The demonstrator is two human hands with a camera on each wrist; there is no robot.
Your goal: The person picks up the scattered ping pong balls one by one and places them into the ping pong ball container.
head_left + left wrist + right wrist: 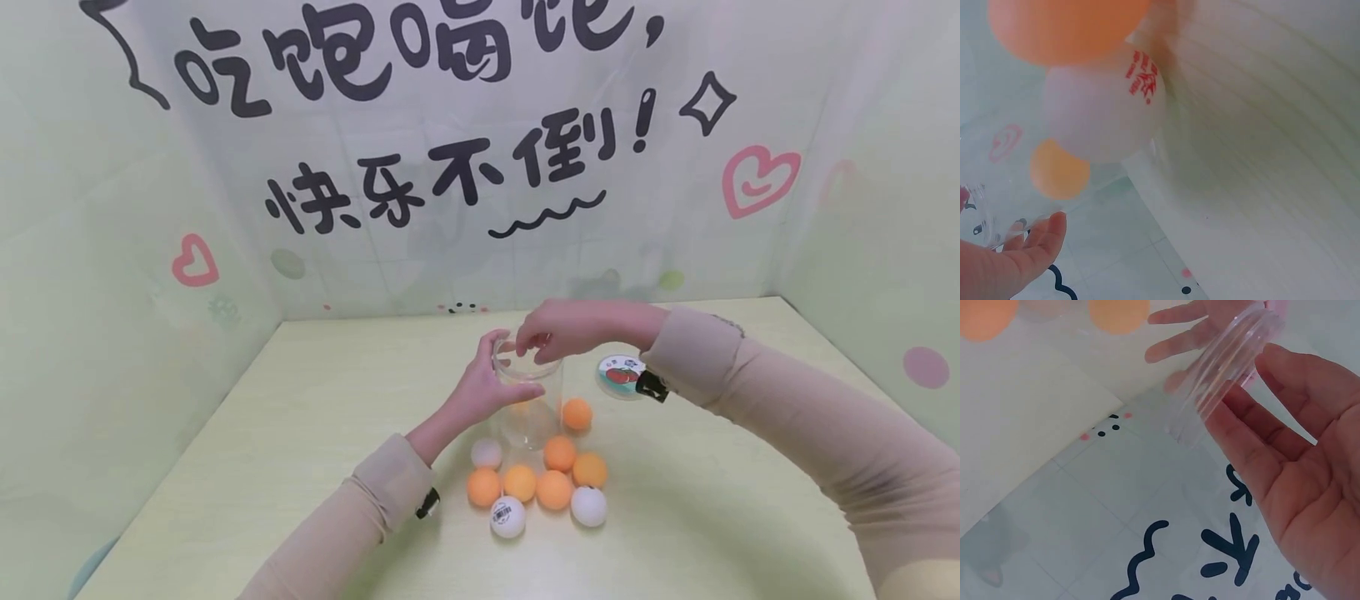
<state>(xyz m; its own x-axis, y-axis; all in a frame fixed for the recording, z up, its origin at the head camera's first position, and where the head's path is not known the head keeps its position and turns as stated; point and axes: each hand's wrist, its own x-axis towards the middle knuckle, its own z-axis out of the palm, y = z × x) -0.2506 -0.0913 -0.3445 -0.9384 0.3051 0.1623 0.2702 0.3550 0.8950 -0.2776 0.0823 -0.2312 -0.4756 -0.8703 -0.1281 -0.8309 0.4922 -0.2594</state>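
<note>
A clear jar stands upright on the table. Near its rim my left hand grips the side, thumb across the front. Over the mouth bends my right hand, fingertips dipping into the opening. In the right wrist view the thumb and fingers of the right hand are apart, with nothing seen between them. An orange patch shows through the jar wall under the left thumb; whether inside or behind, I cannot tell. Before the jar lie several orange table tennis balls and white table tennis balls.
A round lid with a red fruit picture lies right of the jar, partly behind the right sleeve. One orange ball sits close to the jar's right side. A printed curtain closes off the table's back and both sides.
</note>
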